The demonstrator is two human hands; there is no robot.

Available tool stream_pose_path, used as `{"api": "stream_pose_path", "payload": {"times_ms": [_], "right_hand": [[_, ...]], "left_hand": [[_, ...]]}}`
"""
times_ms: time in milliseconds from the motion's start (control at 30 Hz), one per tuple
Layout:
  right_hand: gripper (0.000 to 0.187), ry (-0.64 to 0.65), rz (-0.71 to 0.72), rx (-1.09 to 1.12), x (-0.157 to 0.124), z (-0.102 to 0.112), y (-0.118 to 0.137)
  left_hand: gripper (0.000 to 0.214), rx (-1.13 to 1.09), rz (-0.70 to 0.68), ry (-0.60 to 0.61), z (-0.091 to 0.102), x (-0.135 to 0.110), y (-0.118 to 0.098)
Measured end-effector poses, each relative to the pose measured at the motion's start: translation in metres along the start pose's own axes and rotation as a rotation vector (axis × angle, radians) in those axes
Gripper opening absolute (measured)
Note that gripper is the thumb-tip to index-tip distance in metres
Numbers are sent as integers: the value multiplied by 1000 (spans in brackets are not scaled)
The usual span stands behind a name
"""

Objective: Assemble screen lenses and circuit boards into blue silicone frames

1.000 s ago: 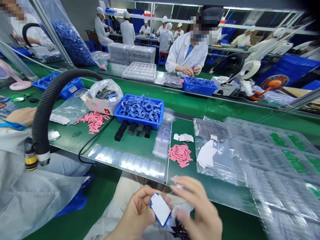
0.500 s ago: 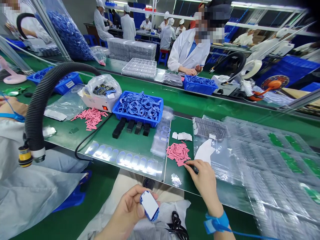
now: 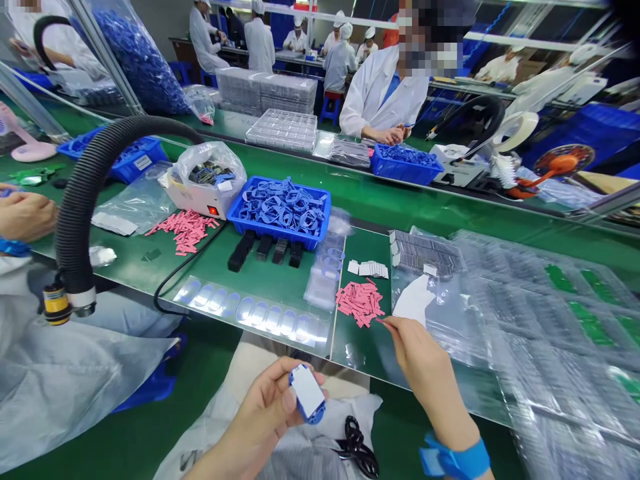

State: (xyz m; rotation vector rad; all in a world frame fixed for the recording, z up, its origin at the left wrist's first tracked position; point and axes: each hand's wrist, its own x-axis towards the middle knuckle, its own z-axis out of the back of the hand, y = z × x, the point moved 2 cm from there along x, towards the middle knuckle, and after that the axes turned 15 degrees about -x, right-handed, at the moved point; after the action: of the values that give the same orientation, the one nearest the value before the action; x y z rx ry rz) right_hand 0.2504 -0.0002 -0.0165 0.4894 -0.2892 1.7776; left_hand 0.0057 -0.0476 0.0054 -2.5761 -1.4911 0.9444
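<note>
My left hand (image 3: pixel 267 410) is closed round a small blue-framed part with a white face (image 3: pixel 307 393), held low over my lap. My right hand (image 3: pixel 417 357) reaches onto the green table, fingertips pinched together at the edge of a pile of pink strips (image 3: pixel 360 301). Whether a strip is between the fingers is too small to tell. A blue wrist strap (image 3: pixel 453 460) circles my right wrist. Beside the pile lie small white labels (image 3: pixel 369 269).
A blue bin of blue frames (image 3: pixel 280 210) stands behind black blocks (image 3: pixel 265 250). Clear plastic trays (image 3: pixel 525 313) cover the right. A black corrugated hose (image 3: pixel 80 200) arcs at left beside a neighbour's hand (image 3: pixel 25 215). Black scissors (image 3: pixel 356 447) lie on my lap. Workers in white coats sit opposite.
My right hand left the blue part, reached out to the pink strips on the table, and now pinches at the pile's edge. My left hand kept the part and raised it slightly.
</note>
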Motion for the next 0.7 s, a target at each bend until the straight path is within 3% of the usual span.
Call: {"api": "stream_pose_path", "payload": {"times_ms": [133, 267, 700], "right_hand": [[16, -17, 120, 297, 14, 40, 35], [24, 71, 263, 677, 19, 68, 70], [24, 49, 221, 713, 22, 73, 76]], "left_hand": [[30, -25, -2, 55, -5, 2, 1], [29, -38, 2, 135, -7, 3, 2], [30, -45, 20, 175, -11, 0, 5]]}}
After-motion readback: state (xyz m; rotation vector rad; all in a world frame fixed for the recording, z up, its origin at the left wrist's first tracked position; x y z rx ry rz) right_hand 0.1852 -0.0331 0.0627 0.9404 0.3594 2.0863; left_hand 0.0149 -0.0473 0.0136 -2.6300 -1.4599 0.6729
